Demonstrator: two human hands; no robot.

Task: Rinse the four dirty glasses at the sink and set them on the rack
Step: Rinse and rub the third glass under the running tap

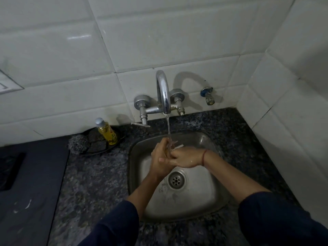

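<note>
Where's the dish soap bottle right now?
Left of the sink on the counter, the yellow soap bottle stands beside the steel scrubber.

Clear glass (174,144) under stream, over sink (200,201)

Whatever the clasped hands (170,157) hold under the water stream (168,132) is hidden.
</note>
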